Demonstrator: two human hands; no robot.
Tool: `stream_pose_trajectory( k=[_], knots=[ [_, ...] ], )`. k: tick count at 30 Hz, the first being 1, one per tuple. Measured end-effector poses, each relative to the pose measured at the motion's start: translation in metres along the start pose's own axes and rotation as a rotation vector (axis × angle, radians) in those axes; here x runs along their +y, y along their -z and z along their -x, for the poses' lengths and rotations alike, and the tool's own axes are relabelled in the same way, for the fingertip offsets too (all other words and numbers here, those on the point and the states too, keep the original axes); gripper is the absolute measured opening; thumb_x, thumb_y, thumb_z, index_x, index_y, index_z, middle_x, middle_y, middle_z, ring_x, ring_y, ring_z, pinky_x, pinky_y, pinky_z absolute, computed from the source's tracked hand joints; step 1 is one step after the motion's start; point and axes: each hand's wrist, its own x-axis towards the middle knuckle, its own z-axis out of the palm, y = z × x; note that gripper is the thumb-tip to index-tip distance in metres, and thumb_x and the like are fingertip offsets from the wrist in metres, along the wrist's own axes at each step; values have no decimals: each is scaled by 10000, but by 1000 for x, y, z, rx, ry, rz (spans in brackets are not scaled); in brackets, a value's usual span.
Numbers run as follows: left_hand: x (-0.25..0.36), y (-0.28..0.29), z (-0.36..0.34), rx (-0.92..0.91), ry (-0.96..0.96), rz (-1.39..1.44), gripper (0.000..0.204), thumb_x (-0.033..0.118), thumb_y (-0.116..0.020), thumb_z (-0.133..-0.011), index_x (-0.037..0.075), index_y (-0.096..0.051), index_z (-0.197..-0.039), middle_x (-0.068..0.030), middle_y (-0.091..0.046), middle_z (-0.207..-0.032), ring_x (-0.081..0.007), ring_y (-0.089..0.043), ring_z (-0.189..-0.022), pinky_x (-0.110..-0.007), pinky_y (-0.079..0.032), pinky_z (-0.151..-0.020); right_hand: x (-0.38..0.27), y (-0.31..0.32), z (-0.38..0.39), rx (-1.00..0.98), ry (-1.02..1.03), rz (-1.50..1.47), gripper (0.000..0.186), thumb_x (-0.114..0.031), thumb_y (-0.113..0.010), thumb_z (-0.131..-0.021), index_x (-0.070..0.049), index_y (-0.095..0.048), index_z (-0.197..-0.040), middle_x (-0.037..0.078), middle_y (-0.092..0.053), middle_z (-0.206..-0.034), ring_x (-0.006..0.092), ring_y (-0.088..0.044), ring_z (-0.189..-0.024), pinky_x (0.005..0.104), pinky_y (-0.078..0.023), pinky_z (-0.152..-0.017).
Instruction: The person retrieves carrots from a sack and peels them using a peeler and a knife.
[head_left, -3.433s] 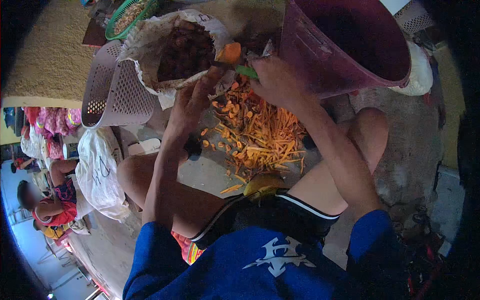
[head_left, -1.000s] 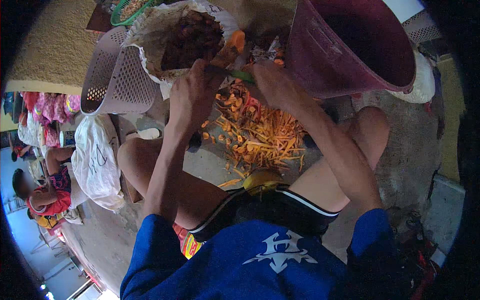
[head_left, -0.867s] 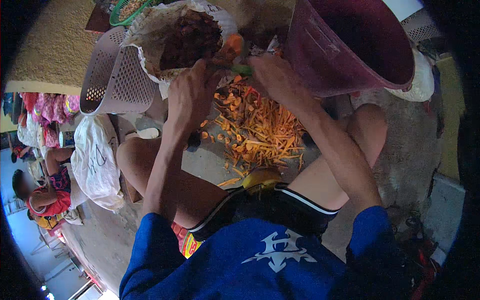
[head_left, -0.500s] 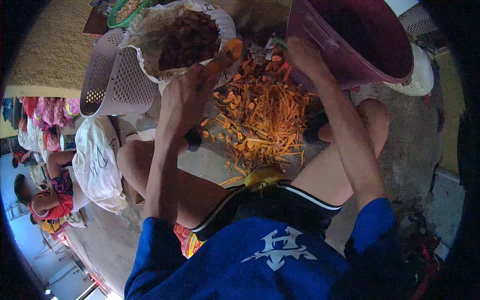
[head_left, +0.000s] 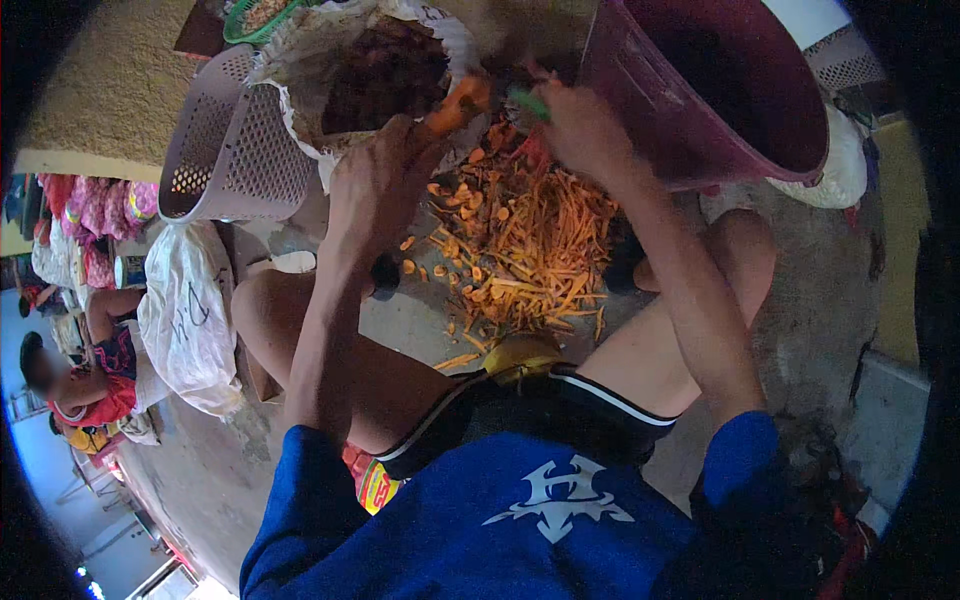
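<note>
My left hand point(head_left: 375, 185) is closed around an orange carrot point(head_left: 463, 105). The carrot's bright, bared end points away from me and to the right; its rest is hidden in the dark by my fingers. Just to the right, my right hand point(head_left: 585, 130) grips a small green-handled tool, which looks like a peeler point(head_left: 528, 103). The tool is beside the carrot's end, and its blade is too blurred to make out. Beneath and nearer than both hands spreads a heap of orange peelings and cut ends point(head_left: 540, 245) on the floor between my legs.
A white sack point(head_left: 285, 75) with dark roots stands open at the far left, beside a perforated crate point(head_left: 260, 165). A large maroon tub point(head_left: 650, 130) is at the far right. A tied white sack point(head_left: 190, 320) and a seated person point(head_left: 95, 385) are farther left.
My right hand has come left and slightly nearer with the green tool, closer to the carrot. The left hand stays around the carrot, and the whole view has shifted slightly.
</note>
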Motion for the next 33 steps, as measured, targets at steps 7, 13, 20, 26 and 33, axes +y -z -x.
stream_pose_trajectory(
  k=[7, 13, 20, 26, 33],
  knots=[
    [-3, 2, -4, -39, 64, 45, 347, 399, -574, -961, 54, -596, -994, -223, -674, -880, -448, -643, -876, -541, -479, -718, -31, -17, 14, -149, 209, -48, 390, -141, -647, -884, -21, -606, -1252, 232, -687, -1001, 354, -689, -934, 455, -565, -791],
    [-5, 4, -2, -70, 34, 61, 340, 392, -569, -964, 56, -600, -1005, -214, -676, -886, -445, -641, -879, -531, -482, -715, 2, -8, -13, -142, -39, 42, 294, -136, -644, -881, -20, -645, -1151, 237, -684, -998, 359, -690, -940, 465, -559, -783],
    [-4, 7, 3, -46, 32, 52, 338, 386, -579, -960, 73, -611, -1084, -200, -685, -905, -429, -650, -878, -521, -492, -718, 5, 7, -6, -164, -28, -42, 239, -137, -651, -881, -10, -639, -1082, 230, -675, -976, 397, -674, -885, 512, -533, -778],
    [0, -2, -3, 11, 1, -71, 346, 392, -581, -960, 74, -615, -1093, -192, -696, -937, -411, -661, -902, -510, -506, -735, 15, -61, -4, 26, 342, -21, 221, -122, -655, -866, -16, -641, -1059, 205, -671, -945, 381, -665, -859, 457, -538, -747],
    [7, 6, 0, -61, -40, 122, 319, 356, -585, -959, 70, -637, -1090, -195, -696, -973, -417, -659, -908, -510, -504, -743, 48, -17, -16, -59, 9, 145, 201, -151, -564, -912, 12, -673, -959, 240, -692, -914, 385, -701, -895, 500, -563, -745]
  ],
)
